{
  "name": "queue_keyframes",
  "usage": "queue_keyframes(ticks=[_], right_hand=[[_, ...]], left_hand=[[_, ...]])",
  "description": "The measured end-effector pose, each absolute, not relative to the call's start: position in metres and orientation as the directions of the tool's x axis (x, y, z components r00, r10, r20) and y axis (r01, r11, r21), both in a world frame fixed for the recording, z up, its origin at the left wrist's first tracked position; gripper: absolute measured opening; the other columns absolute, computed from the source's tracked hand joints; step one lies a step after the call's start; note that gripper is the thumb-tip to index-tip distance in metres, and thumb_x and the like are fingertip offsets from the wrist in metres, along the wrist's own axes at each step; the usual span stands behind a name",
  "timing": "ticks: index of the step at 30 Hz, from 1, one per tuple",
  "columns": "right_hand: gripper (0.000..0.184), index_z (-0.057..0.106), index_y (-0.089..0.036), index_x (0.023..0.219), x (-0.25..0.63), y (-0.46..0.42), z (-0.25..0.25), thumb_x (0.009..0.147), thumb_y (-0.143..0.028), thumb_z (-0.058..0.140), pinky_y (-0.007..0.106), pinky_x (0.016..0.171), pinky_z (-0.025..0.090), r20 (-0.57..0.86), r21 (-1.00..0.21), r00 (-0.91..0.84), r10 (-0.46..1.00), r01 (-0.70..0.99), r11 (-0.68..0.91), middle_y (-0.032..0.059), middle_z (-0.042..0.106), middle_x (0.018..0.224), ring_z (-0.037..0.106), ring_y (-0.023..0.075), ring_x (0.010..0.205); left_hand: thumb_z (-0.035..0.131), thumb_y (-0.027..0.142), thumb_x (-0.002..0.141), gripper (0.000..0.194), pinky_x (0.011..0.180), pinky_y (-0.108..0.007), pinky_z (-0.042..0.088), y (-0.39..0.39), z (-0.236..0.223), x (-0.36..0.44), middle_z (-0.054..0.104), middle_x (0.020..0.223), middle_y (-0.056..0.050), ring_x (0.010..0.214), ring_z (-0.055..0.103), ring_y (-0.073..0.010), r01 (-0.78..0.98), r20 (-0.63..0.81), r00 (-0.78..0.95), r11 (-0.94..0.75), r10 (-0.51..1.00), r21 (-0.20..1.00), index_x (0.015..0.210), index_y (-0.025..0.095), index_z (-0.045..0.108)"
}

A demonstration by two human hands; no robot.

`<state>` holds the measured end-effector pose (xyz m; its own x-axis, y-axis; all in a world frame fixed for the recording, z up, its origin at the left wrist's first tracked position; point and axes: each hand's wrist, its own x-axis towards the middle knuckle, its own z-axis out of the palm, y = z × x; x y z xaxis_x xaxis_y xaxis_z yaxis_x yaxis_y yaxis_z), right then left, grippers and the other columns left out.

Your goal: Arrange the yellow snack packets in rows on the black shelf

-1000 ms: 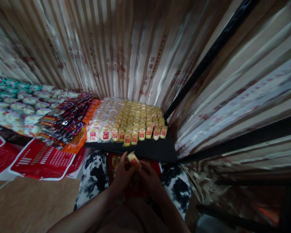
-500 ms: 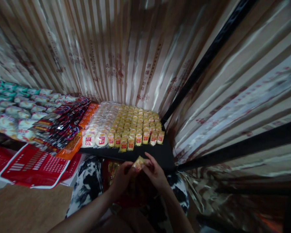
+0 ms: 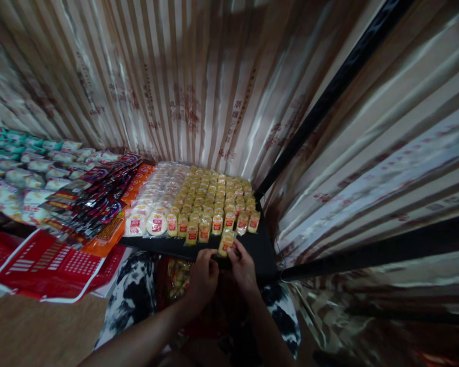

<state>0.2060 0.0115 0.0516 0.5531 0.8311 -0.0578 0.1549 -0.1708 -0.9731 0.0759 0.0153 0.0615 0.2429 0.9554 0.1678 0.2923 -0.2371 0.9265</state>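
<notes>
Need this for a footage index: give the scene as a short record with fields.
Right grip: holds a single yellow packet
Left grip: curled beside it; contact unclear
Surface: black table
Nearest display: yellow rows
Left of those: round white packs, then orange packets and dark packets
Lower left: red basket, white-rimmed
At the lap: more packets, partly hidden
Backdrop: striped curtain
Light: dim
</notes>
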Motion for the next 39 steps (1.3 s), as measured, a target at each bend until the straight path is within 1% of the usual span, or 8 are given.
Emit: queue_keyframes(ticks=[6, 12, 17, 23, 29, 34, 37, 39], right_hand=[[0.05, 0.06, -0.013, 0.11, 0.203, 0.041, 0.044, 0.073, -0.043, 0.046, 0.035, 0.079, 0.05, 0.098, -0.902, 0.541, 0.836, 0.403, -0.155, 0.0139, 0.058, 0.104, 0.059, 0.0208, 0.087], [0.047, 0.058, -0.012, 0.114, 0.19, 0.05, 0.044, 0.079, -0.039, 0.04, 0.035, 0.081, 0.048, 0.158, -0.841, 0.497, 0.853, 0.521, -0.147, 0.0144, 0.057, 0.104, 0.058, 0.0202, 0.085], [0.046, 0.057, -0.013, 0.114, 0.185, 0.056, 0.031, 0.082, -0.039, 0.037, 0.041, 0.089, 0.042, 0.272, -0.765, 0.51, 0.816, 0.628, -0.138, 0.0148, 0.058, 0.105, 0.053, 0.0244, 0.097], [0.045, 0.054, -0.016, 0.117, 0.188, 0.056, 0.019, 0.084, -0.041, 0.036, 0.041, 0.089, 0.042, 0.305, -0.745, 0.486, 0.819, 0.657, -0.112, 0.013, 0.058, 0.106, 0.051, 0.0239, 0.1], [0.043, 0.056, -0.015, 0.113, 0.185, 0.056, 0.024, 0.083, -0.04, 0.038, 0.039, 0.088, 0.043, 0.305, -0.745, 0.517, 0.8, 0.653, -0.138, 0.0126, 0.055, 0.104, 0.05, 0.0227, 0.098], [0.045, 0.051, -0.011, 0.114, 0.177, 0.049, 0.041, 0.081, -0.041, 0.043, 0.033, 0.078, 0.047, 0.31, -0.818, 0.574, 0.758, 0.568, -0.095, 0.0143, 0.054, 0.103, 0.052, 0.0208, 0.094], [0.042, 0.051, -0.012, 0.111, 0.165, 0.023, 0.045, 0.083, -0.042, 0.041, 0.032, 0.076, 0.047, 0.314, -0.846, 0.618, 0.721, 0.526, -0.083, 0.013, 0.056, 0.099, 0.055, 0.0198, 0.09], [0.035, 0.055, -0.015, 0.103, 0.156, -0.001, 0.04, 0.085, -0.04, 0.038, 0.033, 0.079, 0.046, 0.268, -0.853, 0.583, 0.767, 0.513, -0.092, 0.0113, 0.06, 0.095, 0.057, 0.0194, 0.087]], left_hand=[[0.039, 0.01, 0.077, 0.031, 0.092, -0.039, 0.045, 0.026, 0.057, 0.084, 0.055, 0.111, -0.012, 0.106, 0.052, -0.0205, 0.265, 0.192, 0.284, -0.269, 0.939, 0.926, 0.104, 0.015, 0.053], [0.04, 0.007, 0.075, 0.037, 0.096, -0.04, 0.043, 0.038, 0.059, 0.08, 0.055, 0.118, -0.011, 0.107, 0.053, -0.0191, 0.302, 0.148, 0.29, -0.237, 0.945, 0.923, 0.108, 0.017, 0.053], [0.038, 0.007, 0.077, 0.041, 0.104, -0.042, 0.035, 0.045, 0.063, 0.076, 0.054, 0.123, -0.009, 0.118, 0.047, -0.0195, 0.304, 0.148, 0.307, -0.245, 0.94, 0.921, 0.113, 0.018, 0.054], [0.037, 0.011, 0.079, 0.045, 0.109, -0.041, 0.028, 0.051, 0.063, 0.078, 0.049, 0.132, -0.008, 0.124, 0.042, -0.0182, 0.264, 0.089, 0.381, -0.201, 0.92, 0.943, 0.121, 0.017, 0.053], [0.034, 0.013, 0.08, 0.048, 0.111, -0.038, 0.025, 0.048, 0.061, 0.081, 0.044, 0.136, -0.011, 0.128, 0.036, -0.0179, 0.298, 0.07, 0.399, -0.202, 0.914, 0.933, 0.126, 0.011, 0.048], [0.032, 0.012, 0.081, 0.042, 0.107, -0.036, 0.032, 0.048, 0.066, 0.075, 0.053, 0.126, -0.01, 0.12, 0.045, -0.0171, 0.299, 0.179, 0.381, -0.304, 0.907, 0.904, 0.117, 0.013, 0.054], [0.032, 0.013, 0.082, 0.033, 0.095, -0.033, 0.042, 0.039, 0.066, 0.063, 0.061, 0.106, -0.009, 0.102, 0.054, -0.0166, 0.34, 0.211, 0.356, -0.337, 0.91, 0.878, 0.102, 0.016, 0.059], [0.033, 0.014, 0.082, 0.029, 0.086, -0.031, 0.046, 0.027, 0.058, 0.051, 0.062, 0.093, -0.008, 0.09, 0.057, -0.0167, 0.378, 0.173, 0.375, -0.32, 0.911, 0.868, 0.09, 0.018, 0.061]])
